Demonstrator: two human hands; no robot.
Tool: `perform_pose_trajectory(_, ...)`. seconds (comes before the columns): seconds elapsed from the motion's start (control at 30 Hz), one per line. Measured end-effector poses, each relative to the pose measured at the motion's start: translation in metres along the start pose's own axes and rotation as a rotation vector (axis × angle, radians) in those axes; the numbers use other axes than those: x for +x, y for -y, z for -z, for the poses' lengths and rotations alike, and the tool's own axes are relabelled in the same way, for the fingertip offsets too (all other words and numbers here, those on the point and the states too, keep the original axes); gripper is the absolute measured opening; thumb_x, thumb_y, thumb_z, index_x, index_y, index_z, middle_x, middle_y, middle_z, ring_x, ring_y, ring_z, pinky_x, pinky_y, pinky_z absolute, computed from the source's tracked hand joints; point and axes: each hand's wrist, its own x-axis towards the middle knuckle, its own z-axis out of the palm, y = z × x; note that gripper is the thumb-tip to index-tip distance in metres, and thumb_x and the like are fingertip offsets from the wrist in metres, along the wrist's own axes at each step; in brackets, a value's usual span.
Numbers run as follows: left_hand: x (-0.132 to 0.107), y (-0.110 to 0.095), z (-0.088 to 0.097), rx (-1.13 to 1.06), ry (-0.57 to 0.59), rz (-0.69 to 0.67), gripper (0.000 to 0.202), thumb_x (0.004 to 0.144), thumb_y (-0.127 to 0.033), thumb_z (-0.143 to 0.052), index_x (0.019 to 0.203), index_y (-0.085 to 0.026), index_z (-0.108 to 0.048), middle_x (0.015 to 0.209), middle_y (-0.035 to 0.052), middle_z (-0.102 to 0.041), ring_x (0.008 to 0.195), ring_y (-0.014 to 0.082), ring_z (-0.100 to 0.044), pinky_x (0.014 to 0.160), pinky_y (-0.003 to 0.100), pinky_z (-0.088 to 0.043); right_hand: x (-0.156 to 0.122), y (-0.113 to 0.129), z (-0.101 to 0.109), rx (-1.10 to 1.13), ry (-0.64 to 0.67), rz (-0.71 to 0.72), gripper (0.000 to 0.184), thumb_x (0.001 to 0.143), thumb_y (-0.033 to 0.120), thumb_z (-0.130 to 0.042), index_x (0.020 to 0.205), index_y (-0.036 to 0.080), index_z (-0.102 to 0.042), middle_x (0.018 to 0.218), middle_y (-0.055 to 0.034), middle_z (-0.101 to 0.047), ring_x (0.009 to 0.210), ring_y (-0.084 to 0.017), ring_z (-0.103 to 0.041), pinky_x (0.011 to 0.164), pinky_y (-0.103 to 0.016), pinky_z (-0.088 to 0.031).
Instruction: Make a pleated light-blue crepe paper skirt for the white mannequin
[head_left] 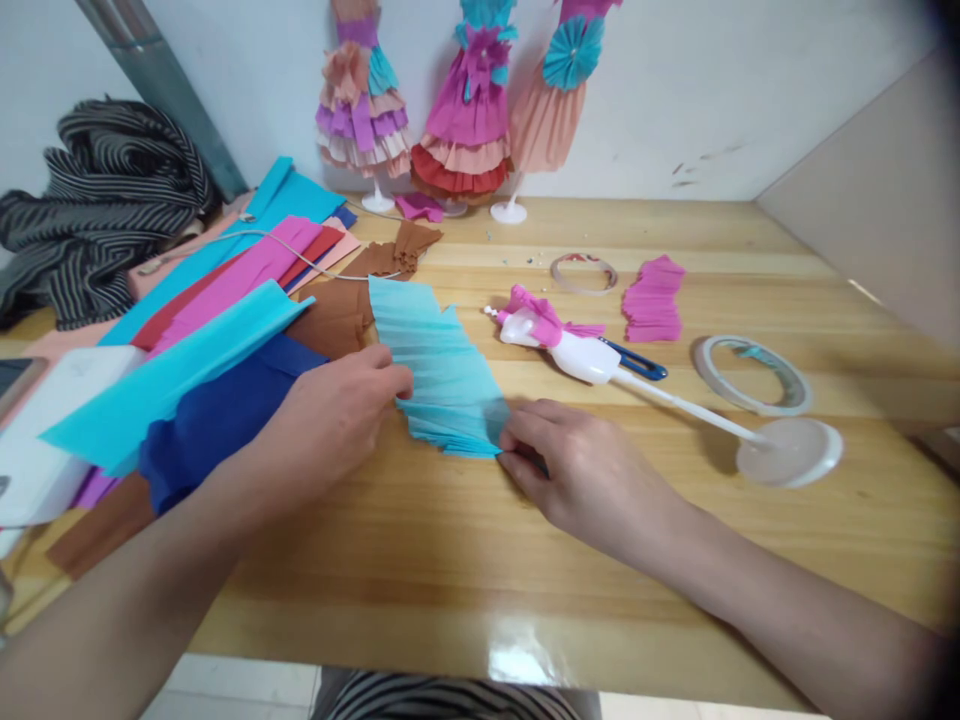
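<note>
A piece of light blue crepe paper (442, 370) lies on the wooden table between my hands, its near edge gathered into small pleats. My right hand (577, 460) pinches its near right corner between thumb and fingers. At its left edge, my left hand (345, 400) has its fingers closed on the paper. Just beyond my right hand, a small white mannequin (589, 358) on a stand lies on its side, its upper body wrapped in pink crepe paper (536, 315). A dark blue snipper tool (634, 360) lies partly behind the mannequin.
Folded crepe paper, including a bright blue sheet (180, 380) and a dark blue one (225, 410), piles up on the left beside a white box (75, 420). Tape rolls (795, 395) and a pink strip (654, 300) lie right. Three dressed mannequins (469, 120) stand against the wall.
</note>
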Motion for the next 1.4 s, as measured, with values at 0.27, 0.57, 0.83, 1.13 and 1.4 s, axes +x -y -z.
perform_pose_trajectory(0.27, 0.005, -0.013, -0.009, 0.088, 0.027, -0.122, 0.024, 0.086, -0.008, -0.038, 0.077, -0.018, -0.058, 0.087, 0.0026, -0.055, 0.072, 0.0144, -0.054, 0.061, 0.025, -0.039, 0.0, 0.0, 0.0, -0.02, 0.003, 0.0, 0.012, 0.08, 0.01, -0.05, 0.072, 0.017, -0.056, 0.07, -0.0043, -0.059, 0.066, -0.018, -0.057, 0.058, -0.027, -0.037)
perform_pose_trajectory(0.57, 0.005, -0.01, -0.006, -0.004, -0.125, -0.088, 0.025, 0.088, -0.01, -0.041, 0.088, -0.019, -0.064, 0.095, 0.0048, -0.062, 0.089, 0.019, -0.055, 0.075, 0.03, -0.045, 0.0, 0.001, 0.001, -0.022, -0.013, 0.019, 0.014, 0.08, 0.011, -0.049, 0.071, 0.018, -0.057, 0.069, -0.0044, -0.06, 0.066, -0.017, -0.057, 0.059, -0.027, -0.038)
perform_pose_trajectory(0.83, 0.013, -0.039, -0.032, -0.029, -0.11, -0.297, 0.019, 0.085, -0.032, -0.061, 0.091, -0.016, -0.068, 0.093, 0.0071, -0.065, 0.093, 0.024, -0.049, 0.084, 0.037, -0.044, -0.001, 0.002, -0.001, -0.072, -0.026, 0.027, 0.013, 0.08, 0.011, -0.051, 0.071, 0.017, -0.058, 0.069, -0.005, -0.061, 0.065, -0.018, -0.058, 0.058, -0.027, -0.039)
perform_pose_trajectory(1.13, 0.015, -0.038, -0.038, 0.006, -0.091, -0.271, 0.018, 0.086, -0.03, -0.06, 0.078, -0.014, -0.065, 0.081, 0.0057, -0.062, 0.085, 0.0226, -0.049, 0.077, 0.036, -0.044, -0.001, 0.0, -0.002, -0.054, -0.017, 0.021, 0.012, 0.08, 0.011, -0.052, 0.071, 0.017, -0.058, 0.07, -0.0049, -0.061, 0.066, -0.019, -0.058, 0.059, -0.027, -0.039)
perform_pose_trajectory(1.4, 0.012, -0.037, -0.038, 0.046, -0.062, -0.222, 0.013, 0.088, -0.023, -0.057, 0.078, -0.015, -0.062, 0.083, 0.0051, -0.062, 0.087, 0.0238, -0.049, 0.077, 0.037, -0.043, 0.0, -0.001, -0.001, -0.006, 0.007, 0.013, 0.013, 0.08, 0.01, -0.05, 0.071, 0.017, -0.057, 0.071, -0.005, -0.06, 0.067, -0.019, -0.057, 0.06, -0.028, -0.039)
